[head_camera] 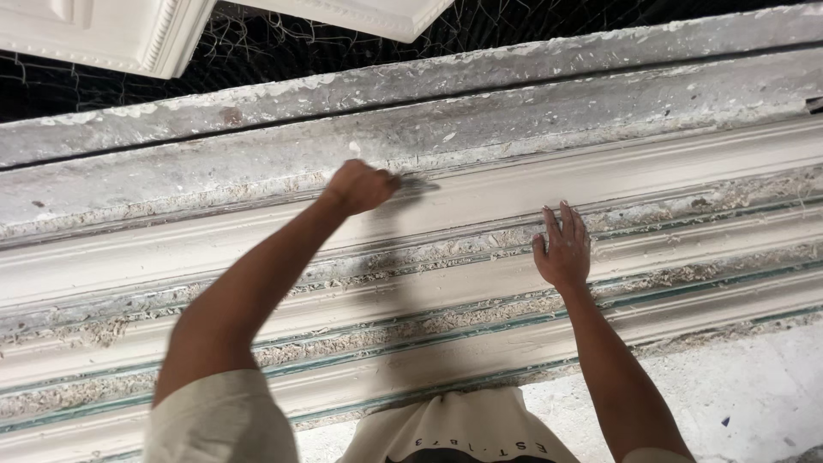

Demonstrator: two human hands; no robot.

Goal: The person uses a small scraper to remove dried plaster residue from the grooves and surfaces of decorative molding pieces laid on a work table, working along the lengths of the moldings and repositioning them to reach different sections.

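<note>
Two hands work along a long plaster moulding (480, 206) lying across the counter (754, 394): the left hand (358, 186) is clenched around a small blurred scraper (415, 183), the right hand (563, 249) lies flat, fingers spread. Plaster looks stiff, heavy, brittle; support it underneath, never by thin edges

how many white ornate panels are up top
2. One white panel sits at the top left corner; the other white panel is at top centre. Both are cut off by the frame edge, so more may lie outside view.
</note>
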